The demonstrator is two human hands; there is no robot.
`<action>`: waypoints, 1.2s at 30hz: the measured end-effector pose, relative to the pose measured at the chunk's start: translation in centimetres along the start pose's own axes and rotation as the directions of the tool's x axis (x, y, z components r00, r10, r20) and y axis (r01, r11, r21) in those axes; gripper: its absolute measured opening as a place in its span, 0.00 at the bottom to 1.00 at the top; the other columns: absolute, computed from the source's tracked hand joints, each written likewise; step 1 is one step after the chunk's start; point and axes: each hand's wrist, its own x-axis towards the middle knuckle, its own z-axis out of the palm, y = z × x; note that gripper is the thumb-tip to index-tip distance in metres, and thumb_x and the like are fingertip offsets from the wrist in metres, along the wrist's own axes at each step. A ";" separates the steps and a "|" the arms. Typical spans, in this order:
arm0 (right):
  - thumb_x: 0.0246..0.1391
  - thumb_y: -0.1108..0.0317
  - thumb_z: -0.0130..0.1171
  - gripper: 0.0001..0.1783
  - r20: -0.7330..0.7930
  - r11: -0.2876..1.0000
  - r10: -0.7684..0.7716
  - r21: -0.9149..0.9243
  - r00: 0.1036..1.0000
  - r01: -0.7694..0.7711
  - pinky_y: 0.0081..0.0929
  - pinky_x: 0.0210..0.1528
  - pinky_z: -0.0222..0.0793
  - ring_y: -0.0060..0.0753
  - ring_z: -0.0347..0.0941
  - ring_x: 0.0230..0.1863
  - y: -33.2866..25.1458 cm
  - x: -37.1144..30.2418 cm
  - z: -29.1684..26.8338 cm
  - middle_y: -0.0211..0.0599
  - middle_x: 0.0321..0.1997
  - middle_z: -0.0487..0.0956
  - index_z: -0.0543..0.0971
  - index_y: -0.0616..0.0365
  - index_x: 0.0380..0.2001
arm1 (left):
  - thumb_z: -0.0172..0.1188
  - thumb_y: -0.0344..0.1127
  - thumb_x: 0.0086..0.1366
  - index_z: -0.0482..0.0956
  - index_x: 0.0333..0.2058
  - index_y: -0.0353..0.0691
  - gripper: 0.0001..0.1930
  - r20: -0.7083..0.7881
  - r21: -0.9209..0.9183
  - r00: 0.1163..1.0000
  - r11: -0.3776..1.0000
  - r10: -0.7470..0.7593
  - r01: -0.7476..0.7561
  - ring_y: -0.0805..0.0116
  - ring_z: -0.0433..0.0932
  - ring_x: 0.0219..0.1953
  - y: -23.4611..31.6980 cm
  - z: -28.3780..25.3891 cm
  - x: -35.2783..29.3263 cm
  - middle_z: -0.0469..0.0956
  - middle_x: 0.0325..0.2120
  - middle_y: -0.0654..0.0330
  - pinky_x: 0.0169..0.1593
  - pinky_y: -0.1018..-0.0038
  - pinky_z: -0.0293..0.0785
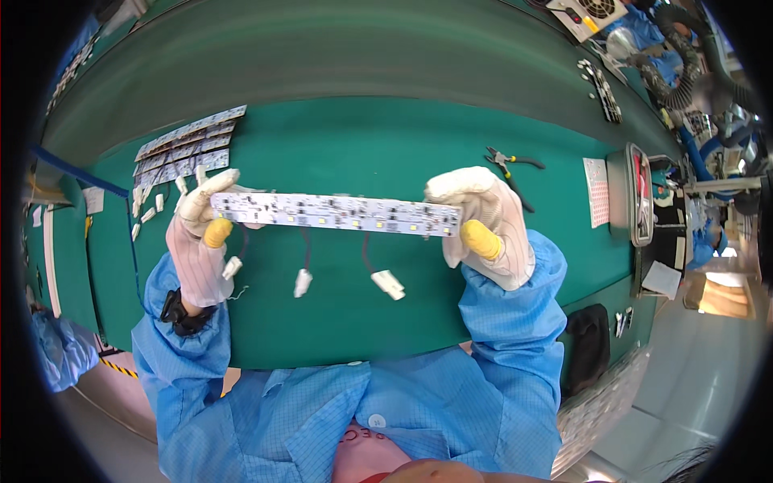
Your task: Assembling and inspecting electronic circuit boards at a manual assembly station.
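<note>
A smooth green table [346, 322] lies in front of you, in a room with other work spots. You hold a long, thin, white strip board with small yellow squares [346, 213] in front of you, over the table. Your left hand [201, 233], in a white striped glove with a yellow thumb tip, pinches its left end. Your right hand [491, 229], in a matching glove, pinches its right end. Your hands are well apart. Three white plastic plugs [303, 283] on thin dark wires stick out below the board. A pile of white strip boards [189, 143] lies past your left hand. Black-and-yellow metal pliers [503, 158] lie open just past your right hand.
</note>
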 end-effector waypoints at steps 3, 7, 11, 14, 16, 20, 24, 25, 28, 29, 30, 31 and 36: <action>0.54 0.48 0.59 0.34 0.018 1.000 -0.031 -0.001 0.999 0.031 0.23 0.37 0.71 0.20 0.71 0.18 0.3 0.1 0.1 0.30 0.17 0.74 0.68 0.70 0.49 | 0.58 0.45 0.64 0.73 0.50 0.31 0.24 -0.048 0.235 0.996 0.968 -0.073 0.082 0.73 0.78 0.36 0.3 0.1 0.4 0.78 0.37 0.58 0.43 0.79 0.71; 0.55 0.52 0.60 0.32 0.044 0.999 -0.021 0.046 0.999 0.019 0.21 0.35 0.72 0.20 0.71 0.19 0.2 0.0 -0.2 0.35 0.20 0.75 0.67 0.71 0.49 | 0.57 0.49 0.64 0.73 0.50 0.31 0.26 0.024 0.308 0.997 0.950 -0.068 0.057 0.72 0.78 0.36 0.5 -0.1 0.4 0.78 0.37 0.58 0.43 0.79 0.72; 0.54 0.57 0.62 0.27 -0.016 1.000 0.010 0.013 1.000 -0.010 0.12 0.27 0.67 0.16 0.69 0.17 -0.5 0.3 0.4 0.37 0.25 0.76 0.69 0.69 0.47 | 0.58 0.48 0.63 0.71 0.51 0.30 0.27 -0.046 0.182 0.997 0.981 -0.066 0.074 0.71 0.78 0.36 0.3 0.2 0.1 0.78 0.36 0.56 0.42 0.76 0.73; 0.54 0.57 0.62 0.25 -0.090 0.996 -0.020 -0.094 0.996 0.011 0.09 0.24 0.63 0.13 0.68 0.16 -0.5 0.4 0.6 0.35 0.28 0.75 0.70 0.67 0.45 | 0.59 0.46 0.63 0.71 0.50 0.30 0.26 0.007 0.073 1.000 0.997 0.007 -0.007 0.71 0.78 0.35 0.0 -0.2 0.1 0.78 0.35 0.56 0.42 0.76 0.73; 0.53 0.56 0.63 0.25 -0.082 0.998 -0.017 -0.058 0.997 0.012 0.09 0.24 0.62 0.12 0.68 0.17 0.3 0.5 0.5 0.33 0.28 0.74 0.71 0.65 0.44 | 0.58 0.39 0.64 0.71 0.50 0.30 0.21 0.006 0.029 0.998 0.997 0.065 -0.066 0.69 0.78 0.34 0.2 0.3 -0.1 0.78 0.34 0.55 0.42 0.75 0.73; 0.54 0.52 0.61 0.26 -0.103 0.995 -0.046 -0.090 0.994 0.037 0.14 0.36 0.64 0.19 0.71 0.31 1.3 0.7 0.1 0.34 0.34 0.74 0.72 0.64 0.44 | 0.59 0.30 0.62 0.69 0.52 0.29 0.20 0.070 -0.052 0.992 0.994 0.103 -0.099 0.66 0.79 0.34 0.5 -0.2 -0.7 0.78 0.34 0.53 0.39 0.74 0.75; 0.53 0.57 0.63 0.25 -0.183 0.996 -0.037 -0.083 0.982 0.022 0.10 0.17 0.55 0.14 0.64 0.15 1.7 0.8 0.0 0.34 0.27 0.75 0.72 0.65 0.46 | 0.63 0.40 0.59 0.71 0.50 0.28 0.26 0.176 -0.118 0.956 0.969 0.234 -0.215 0.68 0.79 0.35 0.4 0.0 -0.1 0.80 0.32 0.53 0.46 0.72 0.73; 0.53 0.58 0.63 0.24 -0.187 0.998 -0.026 -0.055 0.982 0.016 0.10 0.17 0.55 0.14 0.64 0.14 1.7 0.9 0.1 0.34 0.27 0.76 0.72 0.65 0.46 | 0.64 0.43 0.58 0.73 0.49 0.28 0.27 0.165 -0.084 0.953 0.966 0.255 -0.244 0.68 0.79 0.35 0.7 0.2 -0.2 0.81 0.31 0.53 0.49 0.71 0.71; 0.54 0.59 0.62 0.23 -0.166 1.000 0.012 0.000 0.986 -0.012 0.11 0.17 0.56 0.14 0.64 0.14 1.8 1.0 0.0 0.35 0.28 0.76 0.71 0.65 0.46 | 0.64 0.46 0.56 0.75 0.49 0.34 0.26 0.188 -0.069 0.937 0.956 0.294 -0.286 0.69 0.80 0.35 1.1 0.3 -0.4 0.80 0.34 0.53 0.42 0.75 0.74; 0.55 0.61 0.61 0.22 -0.171 1.000 0.017 0.009 0.985 -0.016 0.11 0.17 0.57 0.14 0.64 0.14 2.0 1.1 0.1 0.35 0.28 0.76 0.71 0.65 0.46 | 0.63 0.44 0.58 0.74 0.50 0.36 0.24 0.187 -0.060 0.941 0.960 0.281 -0.275 0.71 0.80 0.35 1.2 0.2 -0.5 0.80 0.35 0.54 0.40 0.77 0.75; 0.55 0.62 0.60 0.21 -0.183 1.000 0.021 0.013 0.983 -0.019 0.11 0.17 0.58 0.14 0.65 0.14 2.0 1.1 0.0 0.36 0.28 0.76 0.71 0.65 0.46 | 0.63 0.44 0.58 0.74 0.50 0.36 0.24 0.180 -0.062 0.942 0.959 0.283 -0.276 0.71 0.80 0.35 1.3 0.2 -0.6 0.80 0.35 0.54 0.40 0.77 0.75; 0.56 0.65 0.60 0.20 -0.157 0.999 0.015 0.042 0.987 -0.009 0.11 0.17 0.59 0.14 0.65 0.14 2.0 1.2 -0.1 0.37 0.28 0.77 0.70 0.66 0.46 | 0.63 0.41 0.59 0.74 0.50 0.36 0.23 0.126 -0.063 0.978 0.985 0.167 -0.160 0.71 0.80 0.35 1.5 0.2 -0.6 0.80 0.35 0.55 0.39 0.78 0.75; 0.51 0.68 0.64 0.24 -0.057 0.984 -0.072 0.157 0.996 0.080 0.13 0.21 0.63 0.18 0.69 0.17 2.3 0.9 1.1 0.44 0.35 0.76 0.68 0.68 0.48 | 0.56 0.29 0.63 0.73 0.50 0.35 0.16 -0.017 0.445 0.998 0.894 -0.053 0.055 0.77 0.78 0.34 2.9 -0.1 0.8 0.82 0.28 0.60 0.39 0.81 0.73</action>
